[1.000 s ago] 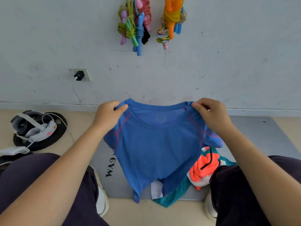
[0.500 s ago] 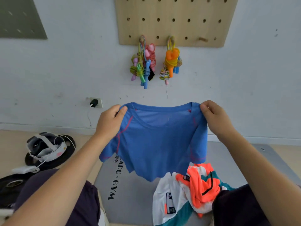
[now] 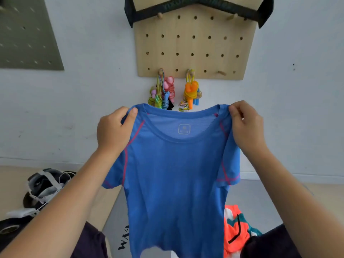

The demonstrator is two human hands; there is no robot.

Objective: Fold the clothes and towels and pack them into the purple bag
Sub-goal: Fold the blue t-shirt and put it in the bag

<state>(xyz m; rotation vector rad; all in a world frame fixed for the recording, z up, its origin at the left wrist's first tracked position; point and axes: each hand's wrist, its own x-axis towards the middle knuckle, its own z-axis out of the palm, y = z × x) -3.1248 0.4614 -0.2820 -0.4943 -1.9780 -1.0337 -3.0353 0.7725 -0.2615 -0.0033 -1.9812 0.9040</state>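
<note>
Your left hand [image 3: 113, 131] and right hand [image 3: 245, 127] pinch the blue shirt [image 3: 175, 174] by its shoulders, hanging open; next, lay it flat on the mat [image 3: 115, 220] to fold.

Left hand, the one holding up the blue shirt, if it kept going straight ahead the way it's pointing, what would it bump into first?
Probably the white wall. The left hand pinches the shirt at the shoulder and points forward and up; nothing shows between it and the wall, though depth is hard to judge.
</note>
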